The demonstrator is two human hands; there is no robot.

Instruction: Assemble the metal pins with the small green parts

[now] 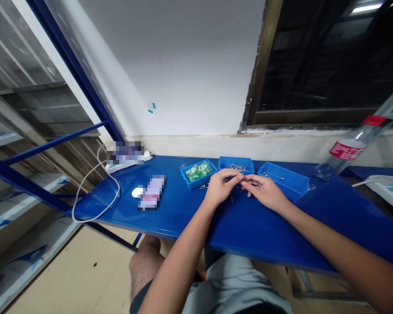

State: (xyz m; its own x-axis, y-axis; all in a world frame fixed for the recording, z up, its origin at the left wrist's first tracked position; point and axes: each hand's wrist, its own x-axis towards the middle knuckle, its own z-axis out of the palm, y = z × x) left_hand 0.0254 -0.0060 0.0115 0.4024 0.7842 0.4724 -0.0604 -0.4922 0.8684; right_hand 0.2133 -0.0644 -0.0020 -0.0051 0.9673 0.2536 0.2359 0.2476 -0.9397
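Above the blue table [180,218], two hands: left hand [218,188] and right hand [266,190], forearms stretched forward, fingers bent, fingertips meeting; whether either gripped anything could not be told. Just beyond them stood three blue trays: left tray [191,187], with several green packets [198,170]; middle tray [236,160], with many small metal pieces [238,167]; right tray [295,182], with at least two. Loose pieces [232,199] lay near the hands. One bottle [346,150] was beside the right tray.

nothing legible; red bottle label [346,150] too blurred
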